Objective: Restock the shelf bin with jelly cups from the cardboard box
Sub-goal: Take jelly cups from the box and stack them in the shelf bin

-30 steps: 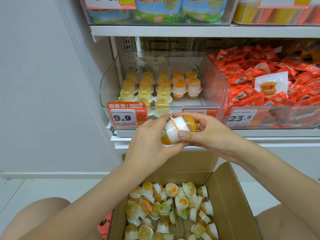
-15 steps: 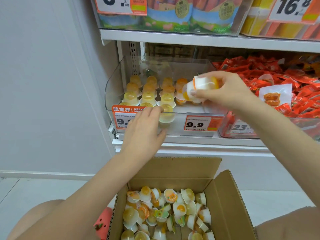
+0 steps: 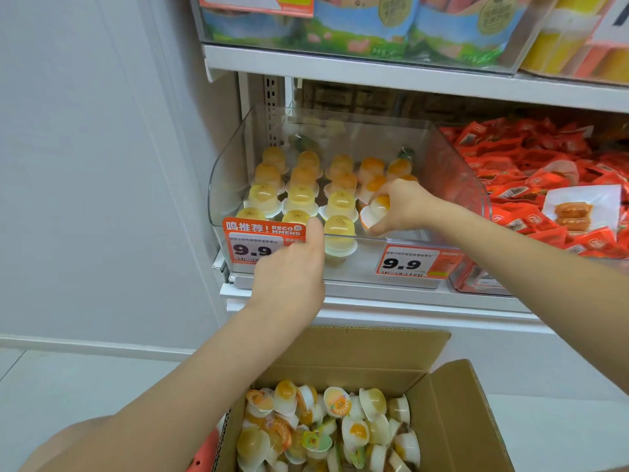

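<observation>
Head view of a shelf restock. The right hand [image 3: 405, 207] reaches over the front lip of the clear bin [image 3: 456, 172], its fingers curled round a jelly cup [image 3: 374, 212] that lies tilted on its side, orange top toward the fingertips and white rim toward the thumb; whether a second cup sits behind it in the same grip cannot be told. The held cup is at the right front of the bin, just right of the rows of cups [image 3: 303, 185] that stand upturned on the bin floor, yellow ones to the left of the fingers and orange ones behind them. The left hand [image 3: 289, 270] is at the bin's front wall, back of the hand toward the camera; its thumb points up along the wall, just left of the foremost yellow cup [image 3: 339, 233], and its fingers lie over the left price tag [image 3: 252, 241], which reads 9.9. Those fingers are hidden behind the hand, so whether they grip the tag or only rest on it cannot be told. A second 9.9 tag [image 3: 405, 262] hangs below the right wrist. Under both forearms stands the open cardboard box [image 3: 459, 420], holding loose cups [image 3: 326, 430] piled at all angles. Right of the bin lie red packets [image 3: 531, 165]; on the shelf above stand printed bags [image 3: 374, 22].
</observation>
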`<state>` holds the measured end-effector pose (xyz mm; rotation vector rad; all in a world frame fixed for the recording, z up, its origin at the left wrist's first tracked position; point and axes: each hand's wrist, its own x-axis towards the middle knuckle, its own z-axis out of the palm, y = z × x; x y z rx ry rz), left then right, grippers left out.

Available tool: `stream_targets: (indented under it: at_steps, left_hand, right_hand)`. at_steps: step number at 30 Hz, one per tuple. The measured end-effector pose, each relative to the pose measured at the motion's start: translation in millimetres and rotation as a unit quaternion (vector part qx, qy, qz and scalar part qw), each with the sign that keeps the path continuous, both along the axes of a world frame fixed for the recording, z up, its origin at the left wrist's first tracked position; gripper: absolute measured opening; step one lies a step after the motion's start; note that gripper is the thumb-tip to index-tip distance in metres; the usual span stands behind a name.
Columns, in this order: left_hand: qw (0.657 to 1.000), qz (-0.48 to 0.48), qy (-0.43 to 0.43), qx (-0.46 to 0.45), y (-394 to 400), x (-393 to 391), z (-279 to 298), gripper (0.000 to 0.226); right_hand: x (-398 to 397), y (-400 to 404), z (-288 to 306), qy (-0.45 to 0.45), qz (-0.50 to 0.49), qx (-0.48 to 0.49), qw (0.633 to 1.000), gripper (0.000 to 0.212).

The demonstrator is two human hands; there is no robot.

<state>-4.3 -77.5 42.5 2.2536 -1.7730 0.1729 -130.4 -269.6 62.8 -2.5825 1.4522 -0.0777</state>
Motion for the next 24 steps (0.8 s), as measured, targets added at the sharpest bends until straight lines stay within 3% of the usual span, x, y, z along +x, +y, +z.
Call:
stream_targets:
  at_steps: [20, 22, 24]
  left_hand:
    - [1.000, 0.005, -0.009, -0.005, -1, -4, -1, 0.050]
    - [1.000, -0.009, 0.016, -0.013, 1, -3, -2, 0.046]
    - [0.997, -0.034, 0.066, -0.013, 5, -3, 0, 0.039]
  right_hand:
    - [-7, -1, -10, -0.093, -0.008, 0.012, 0.996, 0.077]
    - [-14, 5, -2, -0.104, -0.010, -0.002, 0.995, 0.072]
    - [-28, 20, 5, -0.149, -0.004, -0.071, 0.986, 0.052]
